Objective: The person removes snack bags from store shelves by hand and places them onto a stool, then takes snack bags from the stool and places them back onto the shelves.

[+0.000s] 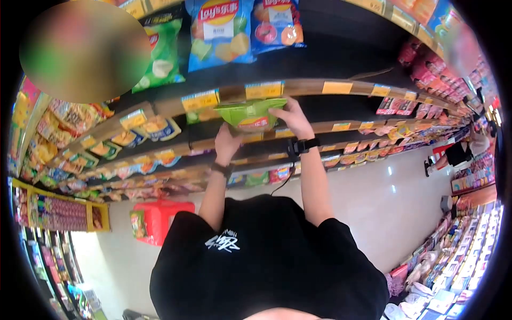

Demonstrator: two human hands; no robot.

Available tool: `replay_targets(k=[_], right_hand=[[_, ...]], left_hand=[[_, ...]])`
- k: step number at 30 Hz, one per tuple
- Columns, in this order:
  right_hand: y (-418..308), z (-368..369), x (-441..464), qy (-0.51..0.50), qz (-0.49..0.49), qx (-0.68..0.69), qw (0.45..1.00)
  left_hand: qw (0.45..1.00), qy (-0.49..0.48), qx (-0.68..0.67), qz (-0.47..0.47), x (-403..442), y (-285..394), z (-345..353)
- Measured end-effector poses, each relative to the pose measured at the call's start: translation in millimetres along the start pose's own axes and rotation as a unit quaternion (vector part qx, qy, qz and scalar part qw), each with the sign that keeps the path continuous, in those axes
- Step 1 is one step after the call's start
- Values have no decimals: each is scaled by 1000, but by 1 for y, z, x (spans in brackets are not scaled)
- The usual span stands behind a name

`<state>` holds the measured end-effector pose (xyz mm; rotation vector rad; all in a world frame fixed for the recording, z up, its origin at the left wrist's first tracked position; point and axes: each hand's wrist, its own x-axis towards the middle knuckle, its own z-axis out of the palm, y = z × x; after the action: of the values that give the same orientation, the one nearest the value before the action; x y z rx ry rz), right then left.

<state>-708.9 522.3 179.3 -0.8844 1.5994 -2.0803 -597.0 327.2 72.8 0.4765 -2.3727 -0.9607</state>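
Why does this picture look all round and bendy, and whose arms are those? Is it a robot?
No robot here, just a person. The camera sits on their head, looking forward and down, so you see their own black T-shirt and bare arms. The picture curves and goes black at the edges.

The left hand and right hand hold a green bag between them, in front of store shelves. On the upper shelf are blue chip bags. A red container sits on the floor.

Room right of blue bags (220, 40), obstacle below — shelf edge (304, 87)
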Motion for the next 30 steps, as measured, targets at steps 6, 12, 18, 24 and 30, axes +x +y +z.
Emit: replay_targets(k=[6, 12, 18, 24, 30], right_hand=[[-18, 4, -38, -144, -105, -141, 974], [-72, 20, -94, -101, -204, -270, 936], [-93, 32, -141, 39, -299, -213, 929], [-92, 75, -158, 49, -253, -129, 957], [-70, 182, -176, -7, -185, -12, 983]], left_hand=[[981, 73, 39, 178, -12, -13, 12], [988, -28, 24, 149, -57, -3, -8], [955, -207, -179, -112, -132, 64, -83], [932, -129, -291, -175, -202, 43, -147], [896, -28, -380, -226, -296, 4, -235]])
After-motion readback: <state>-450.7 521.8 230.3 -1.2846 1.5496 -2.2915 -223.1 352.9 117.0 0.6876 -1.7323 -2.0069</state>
